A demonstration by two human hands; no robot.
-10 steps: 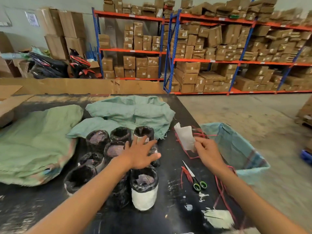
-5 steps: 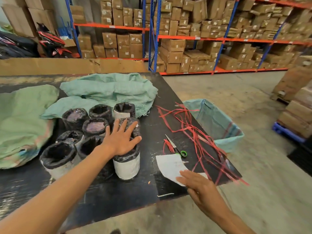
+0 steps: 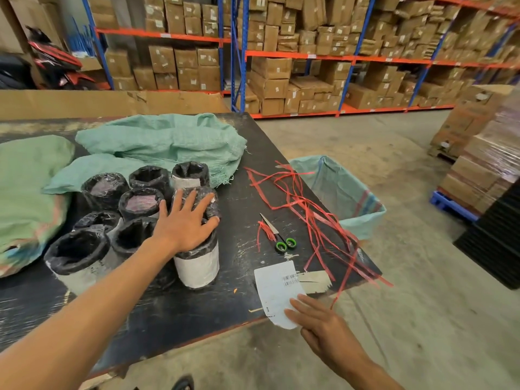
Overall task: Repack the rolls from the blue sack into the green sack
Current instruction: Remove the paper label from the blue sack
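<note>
The left hand (image 3: pixel 184 220) lay flat with its fingers spread on top of the nearest roll (image 3: pixel 198 257), a black-wrapped cylinder with a white label band standing upright on the black table (image 3: pixel 180 305). The other rolls (image 3: pixel 140 201) stood clustered at its nine to eleven o'clock, touching one another. The right hand (image 3: pixel 323 325) rested with straight fingers on the near corner of a white paper slip (image 3: pixel 277 291) bearing a barcode, at the table's edge; whether the thumb pinched the slip from below could not be told. At the slip's twelve o'clock lay green-handled scissors (image 3: pixel 277 235), and at its one o'clock a tangle of red strapping (image 3: pixel 309 209) trailed over the edge. A crumpled green sack (image 3: pixel 168 139) lay at twelve o'clock from the rolls, a fuller green sack (image 3: pixel 25 192) at nine. The blue sack (image 3: pixel 346 192) stood open on the floor just beside the table, at three o'clock.
</note>
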